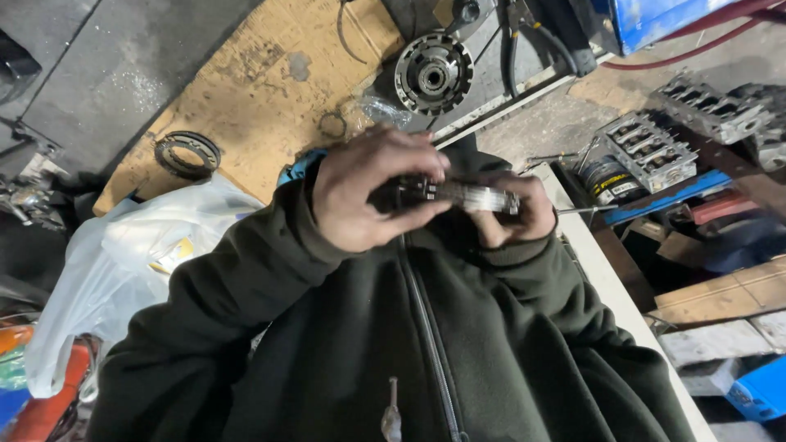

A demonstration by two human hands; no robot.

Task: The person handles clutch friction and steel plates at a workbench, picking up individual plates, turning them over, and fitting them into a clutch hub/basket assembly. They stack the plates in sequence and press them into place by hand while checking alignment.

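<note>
Both hands grasp one metal stack (458, 195) lying crosswise: left hand (368, 192) wraps its dark end, right hand (512, 217) its bright end.

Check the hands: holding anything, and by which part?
Both hold one stack of thin metal rings: left hand grips its dark end, right hand cups the shiny end.

Premises are a mechanical repair workshop, evidently for engines or motorcycles. Evidence: a toothed clutch basket (433, 74) and loose metal rings (187, 153) lying on a stained sheet of cardboard (246, 90), with cylinder heads (651, 147) and a dark oil tin (610, 180) set out on the concrete floor (557, 123). Hoses (696, 45), a white plastic bag (123, 262) and stacked boards (720, 299) crowd the grimy surroundings.
</note>
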